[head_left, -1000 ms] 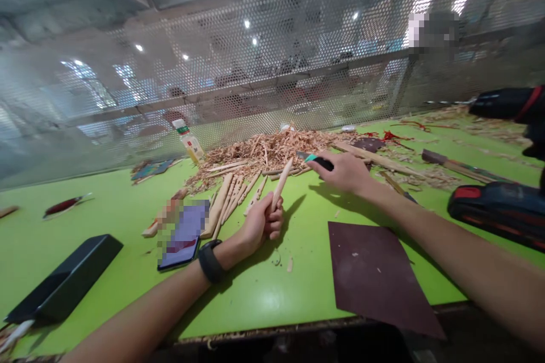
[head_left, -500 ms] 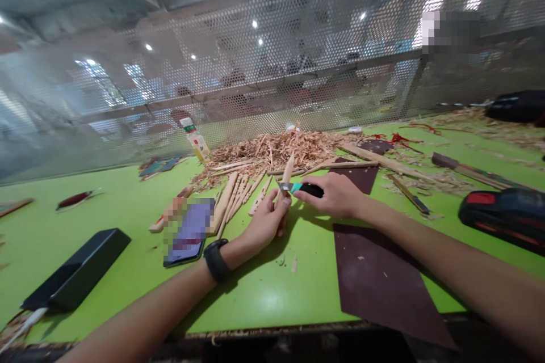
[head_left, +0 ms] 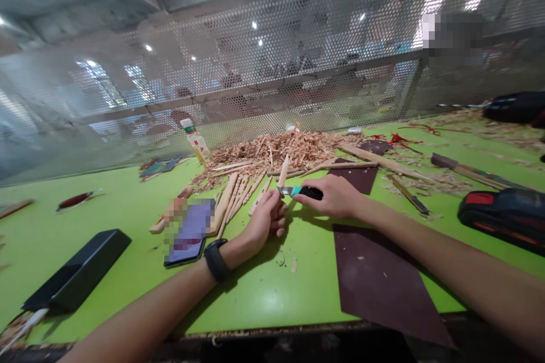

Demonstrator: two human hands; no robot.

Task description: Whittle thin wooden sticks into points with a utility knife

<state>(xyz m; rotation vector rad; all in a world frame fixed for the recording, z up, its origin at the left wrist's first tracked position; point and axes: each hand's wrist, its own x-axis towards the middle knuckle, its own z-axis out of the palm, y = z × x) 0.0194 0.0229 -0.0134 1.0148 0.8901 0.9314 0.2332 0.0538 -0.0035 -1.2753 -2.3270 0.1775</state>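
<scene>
My left hand (head_left: 264, 218), with a dark watch on its wrist, is closed around the lower part of a pale pointed wooden stick (head_left: 284, 170). The stick's tip points up and away from me. In my right hand (head_left: 336, 195) is a utility knife (head_left: 310, 192) with a black and teal handle. Its blade (head_left: 285, 190) reaches left to the stick, just above my left fingers. Whether the edge bites into the wood cannot be made out. Behind and left of my left hand, several carved wooden strips (head_left: 232, 198) lie on the green table (head_left: 272, 300).
A heap of wood shavings (head_left: 272, 147) lies at the back, beside a small bottle (head_left: 196, 140). A phone (head_left: 187, 235) and black stand (head_left: 76, 269) are left. Sandpaper (head_left: 378, 272), a craft knife (head_left: 409, 194) and a tool battery (head_left: 502, 215) lie right. Perforated mesh (head_left: 272, 68) rises behind.
The stick and my left hand have shifted slightly left, and the left fingers have changed their hold. The knife blade has moved slightly down and remains at the stick.
</scene>
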